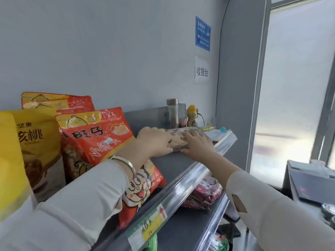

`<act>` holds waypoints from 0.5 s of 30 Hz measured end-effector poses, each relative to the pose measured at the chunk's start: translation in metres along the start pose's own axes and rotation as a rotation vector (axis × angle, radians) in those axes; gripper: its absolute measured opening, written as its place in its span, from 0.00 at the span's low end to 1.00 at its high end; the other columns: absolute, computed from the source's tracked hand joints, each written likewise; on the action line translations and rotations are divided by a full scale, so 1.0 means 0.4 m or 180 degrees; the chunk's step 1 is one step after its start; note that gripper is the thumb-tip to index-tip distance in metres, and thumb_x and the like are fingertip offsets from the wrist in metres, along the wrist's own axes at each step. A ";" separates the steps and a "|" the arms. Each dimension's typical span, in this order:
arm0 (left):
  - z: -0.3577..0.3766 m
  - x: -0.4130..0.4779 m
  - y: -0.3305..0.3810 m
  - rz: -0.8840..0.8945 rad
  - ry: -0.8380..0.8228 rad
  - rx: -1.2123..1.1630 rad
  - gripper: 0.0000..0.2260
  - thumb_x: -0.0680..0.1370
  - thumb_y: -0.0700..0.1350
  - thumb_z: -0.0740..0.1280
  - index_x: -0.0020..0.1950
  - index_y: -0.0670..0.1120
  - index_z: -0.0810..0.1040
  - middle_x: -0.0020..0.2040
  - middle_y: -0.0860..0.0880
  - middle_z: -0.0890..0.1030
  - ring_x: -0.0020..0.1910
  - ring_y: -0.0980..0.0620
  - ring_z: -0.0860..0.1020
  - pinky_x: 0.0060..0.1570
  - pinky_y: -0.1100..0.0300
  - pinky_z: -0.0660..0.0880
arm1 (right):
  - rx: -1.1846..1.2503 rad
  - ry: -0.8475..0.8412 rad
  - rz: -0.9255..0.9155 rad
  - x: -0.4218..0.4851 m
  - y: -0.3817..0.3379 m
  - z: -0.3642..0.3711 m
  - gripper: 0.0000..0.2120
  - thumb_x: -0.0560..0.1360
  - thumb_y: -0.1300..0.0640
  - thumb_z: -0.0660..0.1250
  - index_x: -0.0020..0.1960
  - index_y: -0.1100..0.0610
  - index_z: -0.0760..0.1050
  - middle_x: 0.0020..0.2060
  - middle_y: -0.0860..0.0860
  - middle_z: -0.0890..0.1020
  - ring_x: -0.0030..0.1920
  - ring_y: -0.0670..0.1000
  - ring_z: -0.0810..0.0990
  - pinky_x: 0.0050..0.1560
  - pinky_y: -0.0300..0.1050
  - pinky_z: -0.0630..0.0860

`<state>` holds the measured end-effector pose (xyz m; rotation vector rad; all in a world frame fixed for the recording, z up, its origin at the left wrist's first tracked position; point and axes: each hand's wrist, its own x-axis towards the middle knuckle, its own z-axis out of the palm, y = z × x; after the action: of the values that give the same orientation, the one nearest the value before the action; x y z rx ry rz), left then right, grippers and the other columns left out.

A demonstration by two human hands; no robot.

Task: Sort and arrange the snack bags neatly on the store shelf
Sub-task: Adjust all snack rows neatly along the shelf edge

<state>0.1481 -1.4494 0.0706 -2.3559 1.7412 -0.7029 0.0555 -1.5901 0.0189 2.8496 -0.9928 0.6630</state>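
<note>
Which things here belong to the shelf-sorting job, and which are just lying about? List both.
Job: beige snack bag under the left hand and right hand; red snack bags; yellow walnut bag; pink bags; top shelf.
Lying about: capped bottle; yellow figurine; blue sign; laptop.

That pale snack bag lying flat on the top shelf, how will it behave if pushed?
Probably floppy and light: the pale snack bag lies flat and thin. It should slide, not roll, on the smooth shelf.
</note>
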 end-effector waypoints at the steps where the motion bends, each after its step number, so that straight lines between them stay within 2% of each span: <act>1: 0.002 0.007 -0.010 -0.0023 -0.0004 0.0038 0.16 0.77 0.56 0.58 0.62 0.53 0.74 0.60 0.48 0.76 0.60 0.46 0.73 0.48 0.56 0.63 | -0.0127 -0.0020 -0.0048 0.027 0.007 0.009 0.32 0.73 0.46 0.67 0.73 0.49 0.59 0.71 0.54 0.66 0.72 0.59 0.63 0.70 0.57 0.62; 6: 0.000 0.021 -0.033 -0.0131 -0.0122 0.0197 0.16 0.77 0.57 0.58 0.60 0.52 0.74 0.58 0.47 0.77 0.58 0.45 0.74 0.48 0.55 0.63 | -0.0610 -0.0216 -0.0166 0.135 0.035 0.052 0.42 0.72 0.39 0.68 0.77 0.50 0.51 0.77 0.54 0.55 0.77 0.58 0.49 0.74 0.61 0.51; 9: -0.007 0.016 -0.028 -0.0208 -0.0194 0.0249 0.16 0.77 0.56 0.58 0.60 0.51 0.75 0.56 0.48 0.77 0.57 0.46 0.74 0.52 0.54 0.64 | -0.0832 -0.0462 -0.0205 0.174 0.050 0.072 0.45 0.72 0.36 0.66 0.78 0.51 0.45 0.78 0.54 0.50 0.78 0.58 0.44 0.73 0.64 0.46; 10: -0.009 0.013 -0.025 -0.0241 -0.0199 0.0251 0.15 0.78 0.55 0.58 0.59 0.50 0.75 0.56 0.48 0.77 0.57 0.46 0.74 0.55 0.54 0.65 | -0.0866 -0.0556 -0.0209 0.183 0.060 0.085 0.45 0.72 0.36 0.65 0.78 0.51 0.44 0.78 0.55 0.51 0.78 0.58 0.45 0.73 0.65 0.45; 12: -0.012 0.009 -0.013 -0.0328 -0.0225 0.0251 0.14 0.78 0.55 0.57 0.58 0.51 0.75 0.55 0.49 0.77 0.57 0.46 0.74 0.58 0.53 0.64 | -0.0893 -0.0698 -0.0144 0.193 0.087 0.111 0.42 0.74 0.36 0.62 0.78 0.51 0.46 0.76 0.56 0.58 0.77 0.59 0.54 0.73 0.65 0.48; 13: -0.014 0.007 -0.005 -0.0374 -0.0263 0.0250 0.14 0.79 0.55 0.57 0.58 0.51 0.75 0.55 0.50 0.77 0.57 0.47 0.74 0.58 0.53 0.64 | -0.0911 -0.0667 -0.0129 0.194 0.099 0.121 0.38 0.76 0.38 0.60 0.78 0.53 0.49 0.75 0.56 0.62 0.75 0.60 0.60 0.73 0.64 0.51; 15: -0.017 0.003 0.016 -0.0465 -0.0321 0.0213 0.14 0.79 0.55 0.57 0.59 0.52 0.75 0.56 0.50 0.77 0.57 0.47 0.74 0.60 0.54 0.64 | -0.1039 -0.0341 -0.0308 0.187 0.114 0.126 0.25 0.79 0.49 0.58 0.74 0.56 0.60 0.69 0.56 0.71 0.69 0.59 0.69 0.71 0.59 0.61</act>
<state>0.1398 -1.4513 0.0747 -2.4460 1.4943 -0.6392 0.0996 -1.6789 0.0000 2.6446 -0.8756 0.3090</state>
